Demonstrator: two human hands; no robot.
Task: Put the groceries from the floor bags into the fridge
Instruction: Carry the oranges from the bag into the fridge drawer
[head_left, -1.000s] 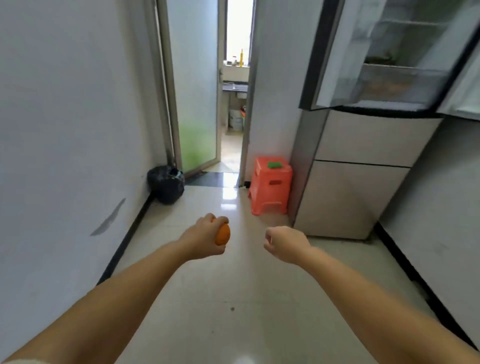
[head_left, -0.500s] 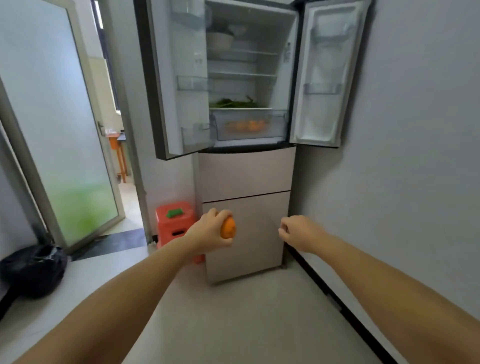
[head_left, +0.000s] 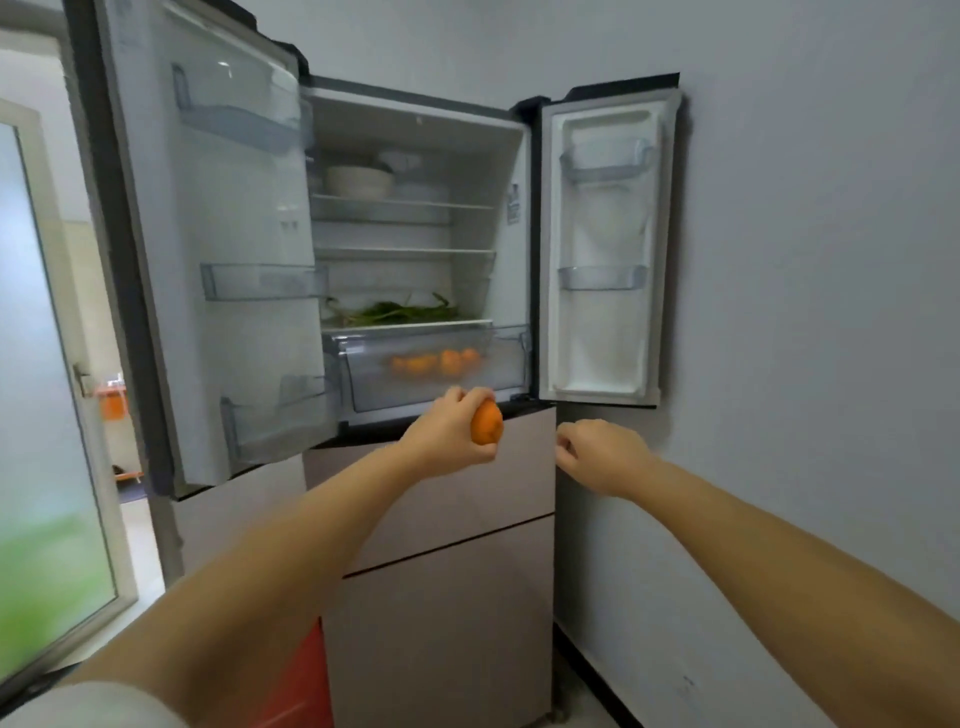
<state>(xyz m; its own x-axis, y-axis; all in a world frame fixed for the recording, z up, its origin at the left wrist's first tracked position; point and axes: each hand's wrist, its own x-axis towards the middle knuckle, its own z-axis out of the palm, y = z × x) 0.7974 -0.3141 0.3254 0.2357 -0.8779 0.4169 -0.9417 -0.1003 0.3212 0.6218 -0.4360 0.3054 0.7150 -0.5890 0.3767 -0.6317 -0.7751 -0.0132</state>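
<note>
My left hand (head_left: 449, 439) is closed around an orange (head_left: 487, 423), held just below and in front of the fridge's clear crisper drawer (head_left: 363, 384). Several oranges (head_left: 436, 361) lie inside that drawer. The fridge (head_left: 415, 130) stands with both upper doors swung wide. Green vegetables (head_left: 400, 313) rest on the shelf above the drawer. My right hand (head_left: 602, 454) hangs in a loose fist to the right of the orange, holding nothing, close to the lower edge of the right door (head_left: 605, 249). No floor bags are in view.
White bowls (head_left: 358, 181) sit on the top shelf. The left fridge door (head_left: 223, 249) juts toward me with bare bins. A frosted glass door (head_left: 47, 415) stands at the left, a red stool (head_left: 306, 670) low beside the fridge, a grey wall (head_left: 805, 312) at the right.
My view has swung from the hallway floor up to the open fridge and come closer. Both hands have risen toward the crisper drawer, the left keeping its hold on the orange.
</note>
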